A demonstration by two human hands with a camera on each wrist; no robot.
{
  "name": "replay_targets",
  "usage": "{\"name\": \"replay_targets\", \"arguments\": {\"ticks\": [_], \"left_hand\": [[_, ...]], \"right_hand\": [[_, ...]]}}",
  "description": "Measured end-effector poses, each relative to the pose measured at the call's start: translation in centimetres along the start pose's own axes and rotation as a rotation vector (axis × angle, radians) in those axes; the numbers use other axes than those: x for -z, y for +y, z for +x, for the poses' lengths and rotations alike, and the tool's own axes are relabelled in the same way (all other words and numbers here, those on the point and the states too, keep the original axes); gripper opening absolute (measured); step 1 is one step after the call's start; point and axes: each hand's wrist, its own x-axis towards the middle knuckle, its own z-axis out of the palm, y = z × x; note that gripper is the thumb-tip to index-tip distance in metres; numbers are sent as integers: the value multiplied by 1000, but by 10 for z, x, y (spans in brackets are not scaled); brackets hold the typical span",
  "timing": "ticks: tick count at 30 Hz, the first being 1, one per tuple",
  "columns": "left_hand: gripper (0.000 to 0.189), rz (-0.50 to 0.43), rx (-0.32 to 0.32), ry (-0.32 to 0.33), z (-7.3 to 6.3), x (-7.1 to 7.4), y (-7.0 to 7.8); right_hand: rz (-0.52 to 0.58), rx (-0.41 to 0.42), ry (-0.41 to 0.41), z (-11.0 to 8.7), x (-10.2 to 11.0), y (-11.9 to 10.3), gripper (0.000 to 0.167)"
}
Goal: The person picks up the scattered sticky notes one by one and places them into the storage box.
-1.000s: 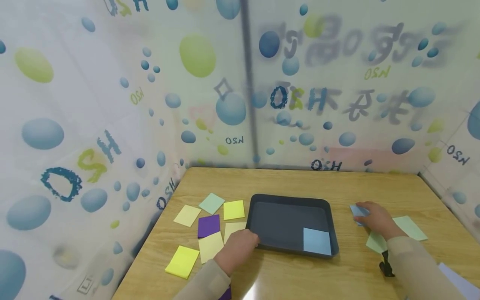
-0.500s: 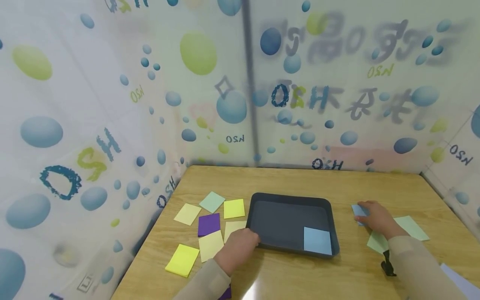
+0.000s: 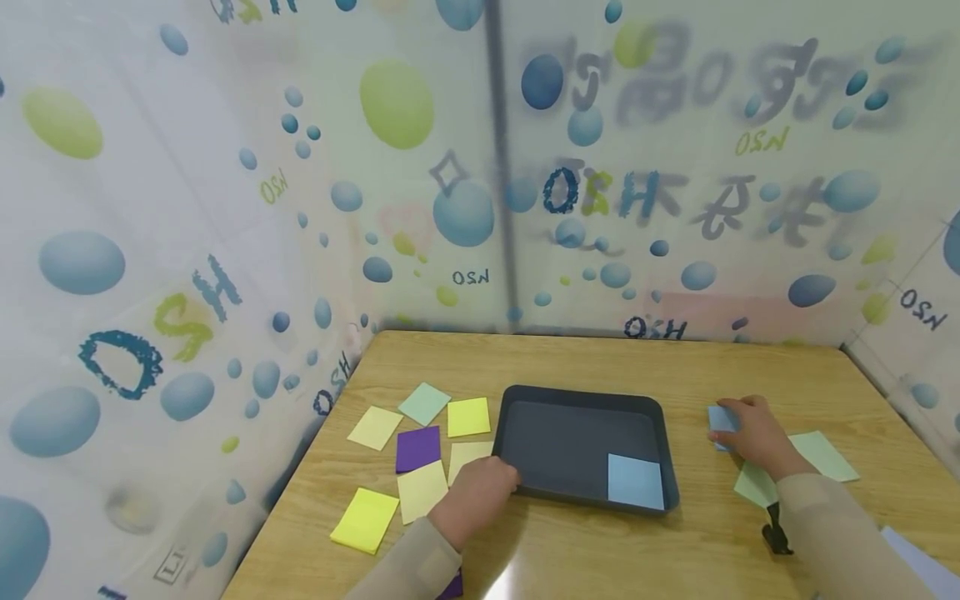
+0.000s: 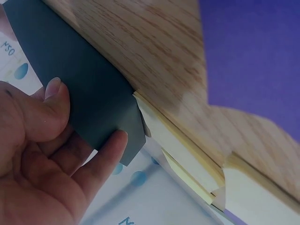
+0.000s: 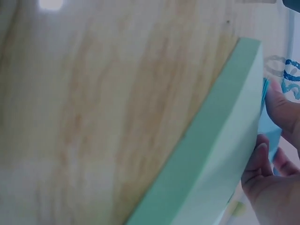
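My left hand (image 3: 477, 500) grips the near left corner of a dark grey tray (image 3: 577, 442). In the left wrist view, the thumb and fingers of the left hand (image 4: 42, 154) hold the side wall of the tray (image 4: 89, 70). A light blue square sticky note pad (image 3: 635, 482) lies inside the tray's near right corner. To the right of the tray, my right hand (image 3: 759, 442) pinches another blue sticky note pad (image 3: 722, 419) close over the table. The right wrist view shows this blue pad (image 5: 268, 124) partly hidden behind a green pad (image 5: 211, 154).
Left of the tray lie yellow sticky notes (image 3: 365, 521), cream ones (image 3: 375, 428), a purple one (image 3: 418, 450) and a green one (image 3: 424, 404). Pale green notes (image 3: 823, 456) and a small black object (image 3: 777, 533) lie by my right forearm. Patterned curtains (image 3: 420, 208) surround the wooden table (image 3: 442, 354).
The blue pad under my right hand has shifted slightly right and turned a little straighter. My left hand and the tray stay in place.
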Motion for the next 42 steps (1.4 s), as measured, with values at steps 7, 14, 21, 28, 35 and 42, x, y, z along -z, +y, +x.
{"name": "replay_targets", "arguments": {"ticks": [7,14,21,28,35,42], "left_hand": [[18,8,-9,9,-2,3,0],[18,12,-10,1,-1,2,1],[19,19,-3,-2,-1,1,1],[19,7,-11,17,-1,1,0],[19,8,6,-8,-1,1,0],[18,9,0,-13,-1,2,0]], "right_hand": [[16,-85,8,-1,1,-7,68],[-11,-47,107,-2,7,-10,34],[-23,1,181,-5,9,-11,24],[-59,35,178,-5,20,-13,20],[-86,56,175,-12,33,-16,21],[-87,74,200,-15,36,-13,19]]}}
